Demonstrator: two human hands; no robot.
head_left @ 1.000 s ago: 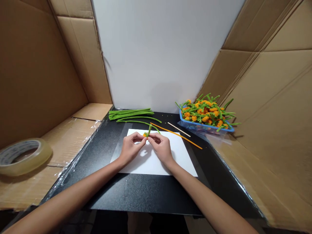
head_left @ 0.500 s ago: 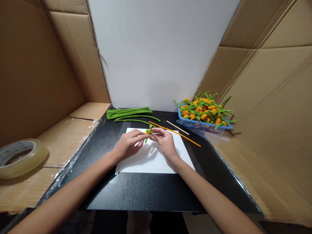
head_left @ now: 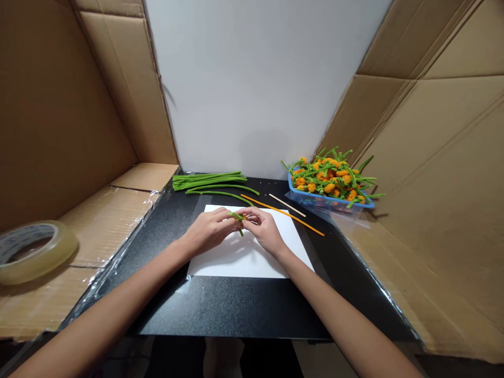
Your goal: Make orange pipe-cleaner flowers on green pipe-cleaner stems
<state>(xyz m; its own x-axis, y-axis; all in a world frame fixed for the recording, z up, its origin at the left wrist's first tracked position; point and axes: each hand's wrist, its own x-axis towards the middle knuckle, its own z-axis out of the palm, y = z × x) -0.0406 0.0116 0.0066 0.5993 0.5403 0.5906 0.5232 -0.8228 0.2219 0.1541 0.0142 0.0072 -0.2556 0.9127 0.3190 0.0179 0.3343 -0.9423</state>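
Observation:
Over a white sheet of paper (head_left: pixel 240 262), both hands pinch one small pipe-cleaner pumpkin (head_left: pixel 238 216), orange with green stem ends sticking out. My left hand (head_left: pixel 210 229) is closed on its left side, fingertips on the green. From the right, my right hand (head_left: pixel 264 229) grips the orange part between thumb and fingers. Most of the piece is hidden by the fingertips. Just beyond the hands lie an orange pipe cleaner (head_left: pixel 291 216), a thin pale stick (head_left: pixel 287 205) and loose green pipe cleaners (head_left: pixel 224 187).
A bundle of green pipe cleaners (head_left: pixel 205 180) lies at the back left. At the back right, a blue basket (head_left: pixel 331 200) is heaped with similar orange and green pieces. A tape roll (head_left: pixel 65 247) rests on cardboard at left. Cardboard walls (head_left: pixel 441 157) flank the black table (head_left: pixel 228 310).
The piece has turned in my fingers: its upright green end now leans left. My left fingers have closed in on it, and the right hand has barely shifted.

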